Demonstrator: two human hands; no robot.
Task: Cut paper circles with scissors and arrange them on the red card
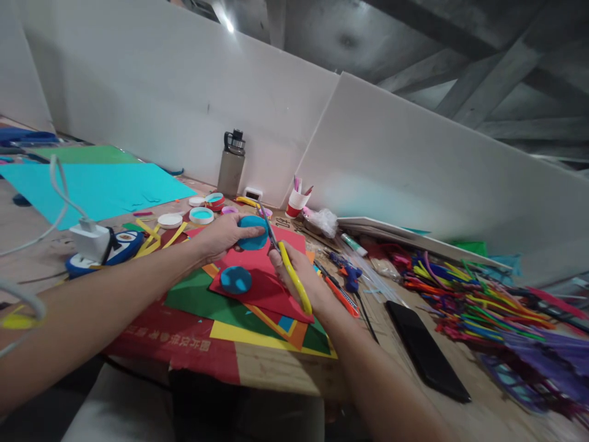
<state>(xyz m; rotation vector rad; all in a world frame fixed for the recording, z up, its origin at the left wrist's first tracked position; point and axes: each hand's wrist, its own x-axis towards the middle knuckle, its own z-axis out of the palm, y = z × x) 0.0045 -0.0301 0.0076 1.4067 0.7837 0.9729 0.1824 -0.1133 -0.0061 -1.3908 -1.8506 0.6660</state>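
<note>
My left hand (223, 236) is closed on a roundish piece of blue paper (253, 233), thumb on top. In my right hand (297, 270) is a pair of scissors (293, 277) with yellow handles. Its metal blades point up and away, at the right edge of the blue piece; whether they touch it I cannot tell. Below my hands, a second blue paper disc (236, 280) lies on red paper (271, 288). Under that are green paper (193, 296), orange paper and yellow paper (257, 336).
Small open tubs (201, 215), a bottle (230, 166) and a cup of pens (297, 202) stand behind. At right lie a hot glue gun (350, 276), an orange cutter (340, 296), a black phone (426, 350) and many pipe cleaners (478, 301). Cyan paper (101, 187) and a power strip (124, 245) sit left.
</note>
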